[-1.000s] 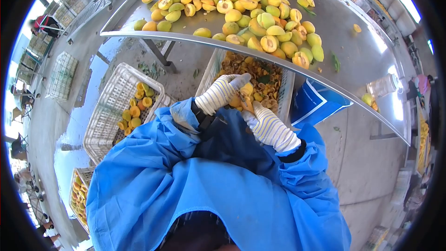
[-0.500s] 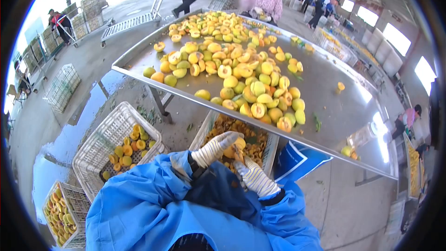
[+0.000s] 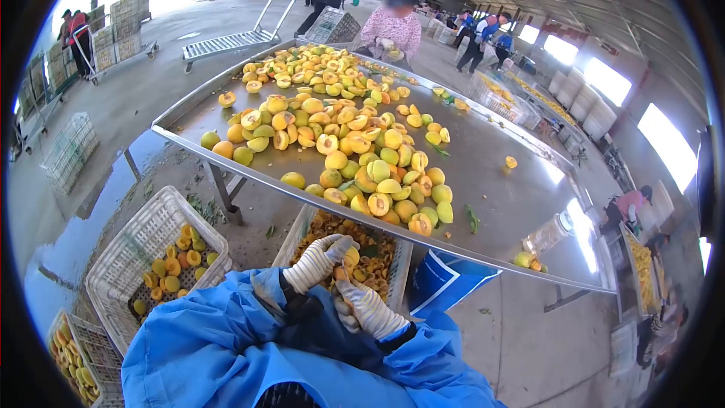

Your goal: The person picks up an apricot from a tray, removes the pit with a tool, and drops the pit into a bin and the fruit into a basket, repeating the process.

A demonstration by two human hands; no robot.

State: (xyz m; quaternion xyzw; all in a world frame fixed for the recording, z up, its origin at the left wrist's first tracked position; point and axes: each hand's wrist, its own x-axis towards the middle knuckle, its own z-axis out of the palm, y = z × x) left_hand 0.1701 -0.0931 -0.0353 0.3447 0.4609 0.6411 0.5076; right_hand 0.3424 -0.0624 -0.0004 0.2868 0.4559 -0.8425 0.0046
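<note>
Both hands, in striped white work gloves, meet low over a crate near my lap. My left hand (image 3: 317,263) is closed around a yellow peach piece (image 3: 351,258), mostly covered by the fingers. Just below it, my right hand (image 3: 368,311) is closed on something small and orange-brown that I cannot make out, touching the fruit. Under the hands stands the crate (image 3: 402,276), filled with brownish-orange peach scraps (image 3: 377,245). Beyond it, a heap of whole and halved yellow peaches (image 3: 340,132) covers part of a metal table (image 3: 483,181).
A white crate (image 3: 113,287) with some peach halves stands at left, with a fuller crate (image 3: 98,355) in front of it. A blue bin (image 3: 445,283) is under the table edge. Across the table is a person in a pink patterned top (image 3: 390,34); a cart (image 3: 230,41) stands behind.
The view has shifted, so the table and crates sit further left and lower. My hands stay together at the peach; the left fingers now cover more of it. A person in blue beyond the table has moved right.
</note>
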